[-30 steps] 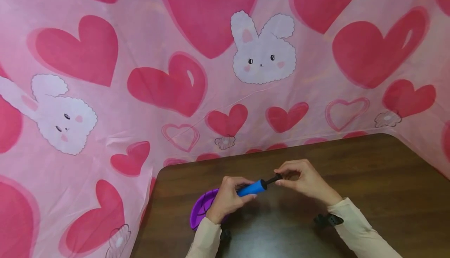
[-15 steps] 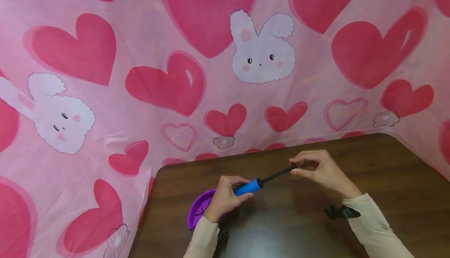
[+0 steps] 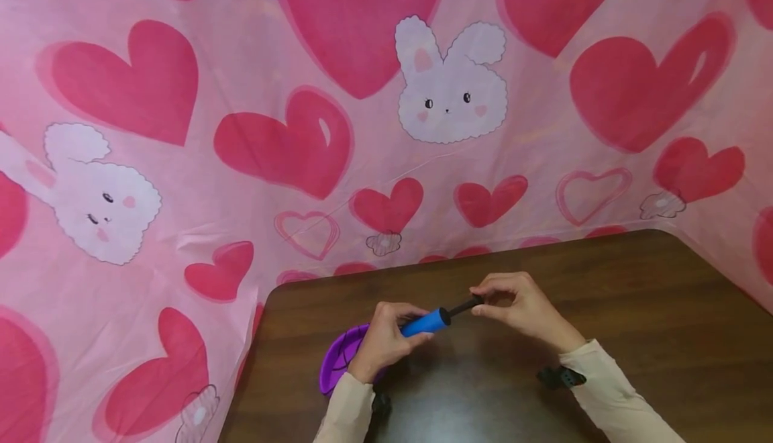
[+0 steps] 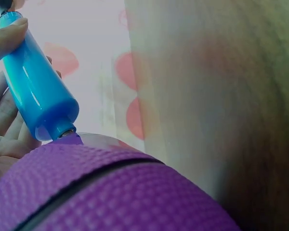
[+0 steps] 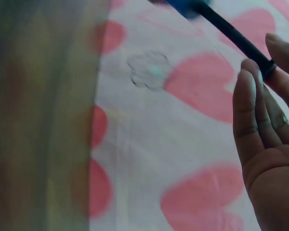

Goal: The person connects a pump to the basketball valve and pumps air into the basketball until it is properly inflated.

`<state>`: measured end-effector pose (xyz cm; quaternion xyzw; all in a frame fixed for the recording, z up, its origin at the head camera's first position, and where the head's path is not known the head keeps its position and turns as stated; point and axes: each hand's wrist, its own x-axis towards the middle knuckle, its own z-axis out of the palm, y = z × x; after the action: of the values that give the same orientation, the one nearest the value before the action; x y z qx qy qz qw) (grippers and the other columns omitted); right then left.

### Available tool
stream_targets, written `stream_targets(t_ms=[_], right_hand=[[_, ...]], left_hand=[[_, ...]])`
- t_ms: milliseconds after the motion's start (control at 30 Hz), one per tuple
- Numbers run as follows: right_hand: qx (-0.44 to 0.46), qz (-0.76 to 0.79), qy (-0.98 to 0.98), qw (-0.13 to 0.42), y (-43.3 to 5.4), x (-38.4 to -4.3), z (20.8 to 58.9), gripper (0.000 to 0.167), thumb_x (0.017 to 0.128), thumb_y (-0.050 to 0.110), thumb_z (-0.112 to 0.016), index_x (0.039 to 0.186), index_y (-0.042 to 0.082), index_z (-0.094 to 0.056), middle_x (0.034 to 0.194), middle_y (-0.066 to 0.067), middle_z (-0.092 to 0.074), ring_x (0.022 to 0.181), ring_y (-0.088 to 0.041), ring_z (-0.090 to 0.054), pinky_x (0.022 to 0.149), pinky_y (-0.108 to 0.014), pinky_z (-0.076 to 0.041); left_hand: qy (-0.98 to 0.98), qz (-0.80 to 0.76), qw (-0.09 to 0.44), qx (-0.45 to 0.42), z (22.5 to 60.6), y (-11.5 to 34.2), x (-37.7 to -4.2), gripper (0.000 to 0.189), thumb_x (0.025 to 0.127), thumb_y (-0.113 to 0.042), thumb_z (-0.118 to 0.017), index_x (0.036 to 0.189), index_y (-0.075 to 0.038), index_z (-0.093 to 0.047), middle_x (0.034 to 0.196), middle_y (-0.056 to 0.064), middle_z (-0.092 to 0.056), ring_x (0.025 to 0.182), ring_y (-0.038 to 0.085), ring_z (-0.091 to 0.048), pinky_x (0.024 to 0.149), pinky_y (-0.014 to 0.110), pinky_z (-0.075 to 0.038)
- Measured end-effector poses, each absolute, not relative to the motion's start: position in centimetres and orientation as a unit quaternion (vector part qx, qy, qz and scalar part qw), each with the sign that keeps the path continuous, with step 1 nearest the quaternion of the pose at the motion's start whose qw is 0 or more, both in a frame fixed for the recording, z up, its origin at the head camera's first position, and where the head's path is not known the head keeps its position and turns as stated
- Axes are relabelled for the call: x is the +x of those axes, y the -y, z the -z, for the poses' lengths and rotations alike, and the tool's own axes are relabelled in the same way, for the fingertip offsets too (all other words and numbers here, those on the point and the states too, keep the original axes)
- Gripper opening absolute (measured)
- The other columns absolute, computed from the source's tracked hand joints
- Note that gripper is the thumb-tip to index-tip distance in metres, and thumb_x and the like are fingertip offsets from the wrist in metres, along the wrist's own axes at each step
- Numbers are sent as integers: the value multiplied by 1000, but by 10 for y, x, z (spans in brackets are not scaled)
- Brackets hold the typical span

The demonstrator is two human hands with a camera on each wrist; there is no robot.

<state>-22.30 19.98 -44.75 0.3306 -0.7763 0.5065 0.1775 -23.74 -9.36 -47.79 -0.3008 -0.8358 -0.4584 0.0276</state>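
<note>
My left hand [image 3: 382,341] grips the blue barrel of a hand pump [image 3: 426,323]. With fingertips and thumb, my right hand [image 3: 524,309] pinches the end of its black plunger rod [image 3: 465,307], which sticks partly out of the barrel. A purple ball [image 3: 335,362] with black lines lies beneath and to the left of my left hand, looking caved in and partly covered by it. In the left wrist view, the pump's narrow end meets the pebbled ball [image 4: 125,192] at a small metal piece. The right wrist view shows the rod [image 5: 236,36] between thumb and fingers.
Both hands work above a dark wooden table [image 3: 604,295] with rounded corners. A pink cloth [image 3: 374,141] printed with hearts and rabbits hangs behind it and along its sides. Dark straps [image 3: 561,377] sit at the wrists.
My right hand first drew the plunger rod out, up and to the right, then pushed it back toward the barrel. My left hand and the ball stay nearly in place.
</note>
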Motion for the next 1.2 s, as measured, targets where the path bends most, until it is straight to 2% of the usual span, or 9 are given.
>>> stream_targets(t_ms=[233,567,767,1033,1200], right_hand=[[325,-511,781,151,-172,-226,467,31,77,3,-90,106,7,-82,90,-3,-79,73,-5,-67,67,-26,-61],[324,-490,795,148,-172,-224,461,29,77,7,-91,105,10,-82,88,0,-79,72,-3,-65,65,-25,-60],[313,-480,805,153,-190,-222,449,30,77,7,-91,105,11,-82,89,2,-79,73,-4,-68,68,-25,-61],[292,-477,809,179,-228,-218,426,31,77,-2,-88,105,11,-81,89,1,-79,75,-6,-68,69,-23,-58],[293,-482,808,167,-238,-217,420,30,78,-4,-87,104,10,-81,87,2,-79,75,-6,-68,67,-22,-57]], left_hand=[[837,447,37,-313,480,92,-239,30,80,-17,-91,108,-14,-82,100,1,-81,89,8,-74,89,34,-62],[842,448,29,-299,476,93,-237,31,80,-18,-91,109,-16,-82,101,-1,-81,89,7,-73,90,34,-62],[839,454,34,-297,477,94,-235,31,79,-17,-91,109,-16,-82,103,0,-81,91,10,-75,90,36,-62],[847,443,28,-293,478,97,-238,32,82,-27,-90,112,-19,-81,107,-1,-81,94,11,-75,91,36,-62],[853,426,35,-300,478,97,-240,32,82,-27,-90,111,-18,-80,106,-1,-81,92,9,-74,88,33,-62]])
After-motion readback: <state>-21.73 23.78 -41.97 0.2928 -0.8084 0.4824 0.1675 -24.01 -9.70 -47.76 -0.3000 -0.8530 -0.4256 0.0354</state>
